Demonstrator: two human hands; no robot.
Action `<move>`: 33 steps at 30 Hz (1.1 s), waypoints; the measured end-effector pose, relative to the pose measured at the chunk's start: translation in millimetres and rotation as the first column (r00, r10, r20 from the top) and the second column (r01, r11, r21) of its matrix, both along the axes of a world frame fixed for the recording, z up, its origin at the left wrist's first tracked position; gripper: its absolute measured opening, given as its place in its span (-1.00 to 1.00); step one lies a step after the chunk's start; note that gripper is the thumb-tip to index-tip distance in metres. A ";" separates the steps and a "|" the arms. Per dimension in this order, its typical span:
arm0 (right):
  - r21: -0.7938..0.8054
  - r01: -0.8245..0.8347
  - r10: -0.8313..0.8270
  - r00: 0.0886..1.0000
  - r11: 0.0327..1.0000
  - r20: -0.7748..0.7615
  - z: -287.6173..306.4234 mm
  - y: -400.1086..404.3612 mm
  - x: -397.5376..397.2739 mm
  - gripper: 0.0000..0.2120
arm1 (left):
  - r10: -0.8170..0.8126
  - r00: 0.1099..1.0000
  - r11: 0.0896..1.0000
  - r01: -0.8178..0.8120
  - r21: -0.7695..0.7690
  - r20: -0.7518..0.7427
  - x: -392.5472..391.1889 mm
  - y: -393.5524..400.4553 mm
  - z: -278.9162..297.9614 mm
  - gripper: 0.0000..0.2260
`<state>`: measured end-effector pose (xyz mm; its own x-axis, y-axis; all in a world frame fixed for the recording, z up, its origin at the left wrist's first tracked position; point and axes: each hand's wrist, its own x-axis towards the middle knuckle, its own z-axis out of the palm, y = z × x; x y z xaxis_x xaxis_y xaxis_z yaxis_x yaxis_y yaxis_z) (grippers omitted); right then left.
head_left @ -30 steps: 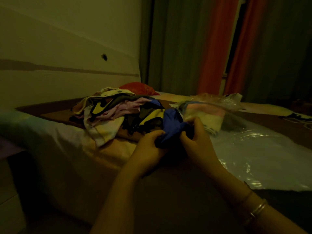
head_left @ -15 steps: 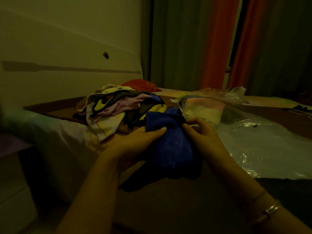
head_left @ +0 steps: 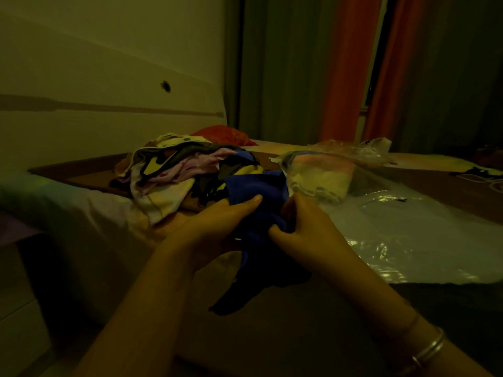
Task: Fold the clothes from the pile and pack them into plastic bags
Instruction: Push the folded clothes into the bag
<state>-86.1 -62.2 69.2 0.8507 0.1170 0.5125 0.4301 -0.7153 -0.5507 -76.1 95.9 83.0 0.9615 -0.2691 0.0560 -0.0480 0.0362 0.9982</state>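
— Both hands gripped what?
— Your left hand [head_left: 217, 224] and right hand [head_left: 304, 227] each held the blue garment [head_left: 258, 191], fingers curled into its cloth.
— Where was it?
— Just in front of the clothes pile [head_left: 174, 172] on the bed [head_left: 81, 213], beside a filled plastic bag [head_left: 318, 175] and an empty one [head_left: 408, 232].

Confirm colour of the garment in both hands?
Blue garment, darker where it hangs in shadow; head view, the only one.

1. The left hand [head_left: 217, 224] and right hand [head_left: 307, 229] are gripping a crumpled blue cloth garment [head_left: 258, 191].
2. A multicoloured pile of clothes [head_left: 177, 170] is lying on the bed [head_left: 89, 208].
3. A clear plastic bag holding folded pale clothes [head_left: 318, 175] is resting just beside it.
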 end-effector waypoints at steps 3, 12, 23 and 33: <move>0.113 -0.049 0.050 0.999 0.992 -0.012 2.5 -4.8 1.5 -0.89 | 0.050 0.998 0.999 -0.050 -0.003 0.030 1.9 1.1 0.3 -0.77; 0.437 -0.252 0.278 0.961 0.863 0.004 16.9 -17.2 4.8 -0.59 | 0.032 0.978 0.983 -0.068 0.171 0.204 1.8 -6.8 6.2 -0.92; 0.674 -0.192 0.278 0.961 0.713 -0.020 23.0 -27.9 -2.6 -0.94 | -0.191 0.965 0.801 0.048 0.597 0.179 14.6 -2.3 -8.6 -0.80; 0.556 -0.091 0.247 0.946 0.826 -0.212 13.3 -19.1 6.9 -0.92 | -0.012 0.961 0.460 -0.240 0.855 0.276 44.5 38.0 -37.6 -0.84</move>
<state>-79.2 -81.3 82.5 0.9538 0.0474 0.2968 0.3000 -0.2062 -0.9314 -31.6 133.9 45.4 0.9809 -0.1850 0.0599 -0.1918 -0.8689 0.4564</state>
